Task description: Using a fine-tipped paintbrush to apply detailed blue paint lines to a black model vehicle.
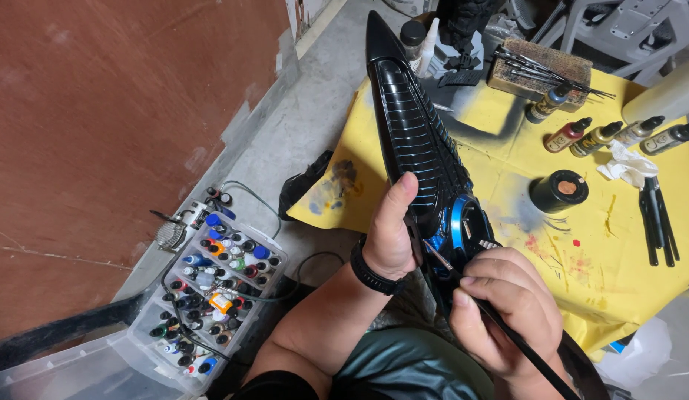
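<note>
Head view, read from left to right:

- Clear plastic box (148, 348) of small paint bottles (211, 289) sits on the floor, well left of the left fingers.
- Left hand (389, 233), a black wristband (370, 272) on its wrist, grasps the long black ribbed model part (415, 141): thumb along its near face, other fingers hidden behind it.
- Model part rises up and away from those fingers, a blue ring (457, 222) just right of the thumb.
- Right hand (504, 307) is clenched around a thin black brush (507, 333), its tip touching the part near the blue ring.
- Yellow sheet (626, 252) lies beyond the right fingers, carrying dropper bottles (607, 135) and a round black jar (559, 191).
</note>
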